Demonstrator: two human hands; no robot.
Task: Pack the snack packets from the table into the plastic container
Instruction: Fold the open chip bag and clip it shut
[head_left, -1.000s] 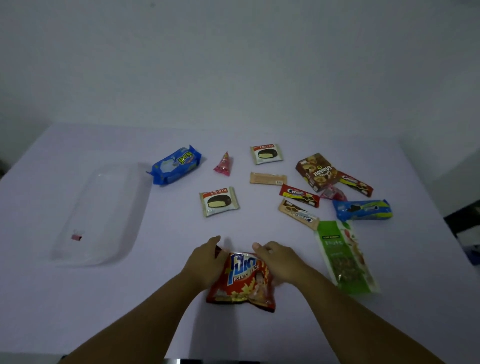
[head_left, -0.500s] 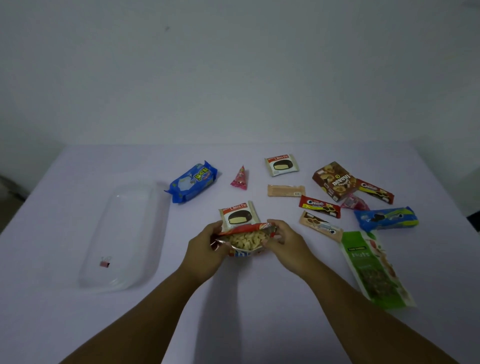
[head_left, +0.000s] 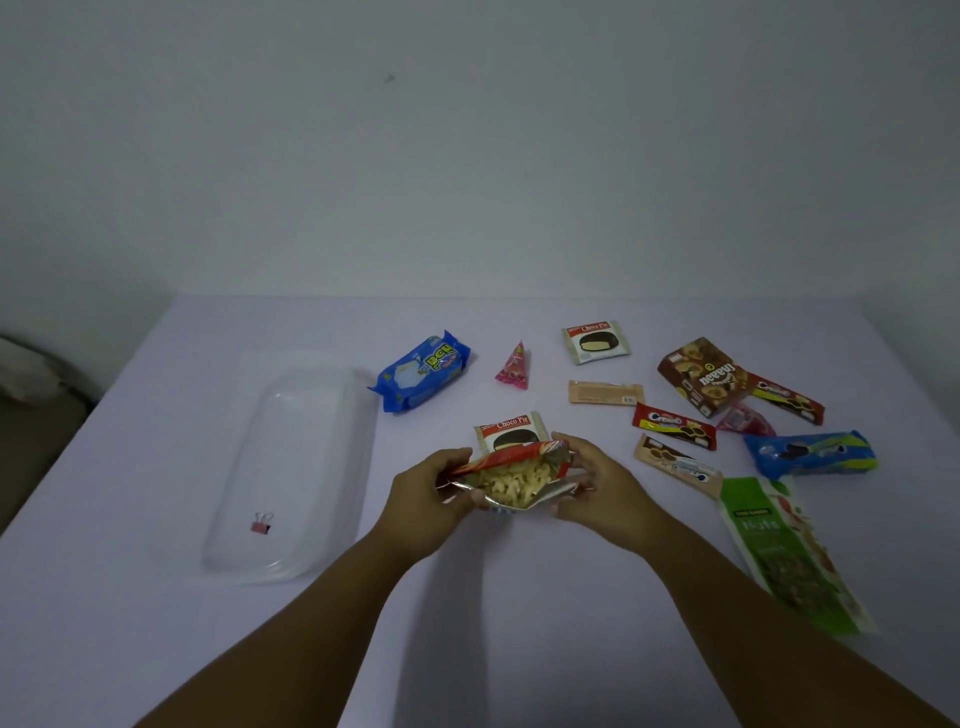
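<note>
Two hands, left (head_left: 423, 499) and right (head_left: 597, 493), each grip one side of an open potato-snack bag (head_left: 511, 480) above the desk (head_left: 519, 649), right of the plastic container (head_left: 296, 467); tilting it could spill pieces.

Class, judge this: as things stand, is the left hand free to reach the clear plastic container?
Probably not yet: the left hand grips the open chips packet together with the right hand. The table up to the plastic container looks bare.

A plain pale wall (head_left: 467, 145) rises behind the white table (head_left: 519, 649); dim light; perhaps dark floor (head_left: 31, 441) past its left edge.
</note>
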